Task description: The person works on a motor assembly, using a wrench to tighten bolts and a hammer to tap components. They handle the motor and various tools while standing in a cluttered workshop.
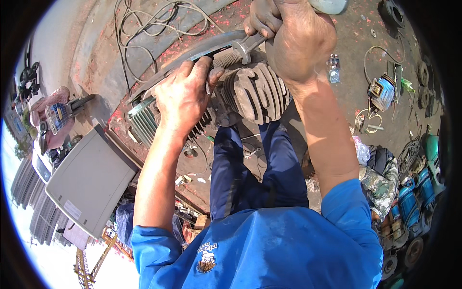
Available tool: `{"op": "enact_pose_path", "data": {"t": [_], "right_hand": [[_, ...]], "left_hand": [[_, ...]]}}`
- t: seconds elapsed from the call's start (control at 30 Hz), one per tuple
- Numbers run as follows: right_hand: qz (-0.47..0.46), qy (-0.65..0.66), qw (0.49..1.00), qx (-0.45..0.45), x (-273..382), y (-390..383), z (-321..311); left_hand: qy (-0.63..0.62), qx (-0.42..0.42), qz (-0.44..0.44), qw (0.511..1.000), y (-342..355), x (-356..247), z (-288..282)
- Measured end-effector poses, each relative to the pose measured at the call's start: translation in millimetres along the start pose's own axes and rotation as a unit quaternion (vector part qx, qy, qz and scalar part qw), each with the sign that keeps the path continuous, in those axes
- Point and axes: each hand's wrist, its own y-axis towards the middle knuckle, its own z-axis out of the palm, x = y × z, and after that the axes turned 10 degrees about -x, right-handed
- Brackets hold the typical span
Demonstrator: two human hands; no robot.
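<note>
In front of me is a dusty air compressor pump with a finned grey cylinder head and a ribbed, bolt-like part beyond it. My right hand is closed around the handle of a metal wrench, whose head sits against the end of that ribbed part. On the pump's left side, my left hand grips with curled fingers, the thumb lying near the ribbed part. Beneath my left hand, more cooling fins show. A curved wheel rim runs behind the pump. My hands hide parts of the pump.
A cable lies looped on the ground at the upper left. To the left stands a grey panel, with a parked bike beyond. Blue motors and a cloth heap crowd the right. A blue-and-copper motor part lies farther out.
</note>
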Motion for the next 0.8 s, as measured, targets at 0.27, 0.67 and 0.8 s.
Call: {"op": "enact_pose_path", "data": {"t": [0.27, 0.67, 0.8], "right_hand": [[-0.177, 0.040, 0.976, 0.120, -7, -57, -45], [0.124, 0.102, 0.987, 0.031, 13, 46, 13], [0.151, -0.020, 0.988, 0.029, -22, 72, 22]], "left_hand": [[-0.013, 0.013, -0.012, 1.000, 0, -5, -4], [-0.018, -0.026, -0.035, 0.999, 1, -1, -1], [-0.043, -0.039, -0.070, 0.996, 0, -4, 2]]}}
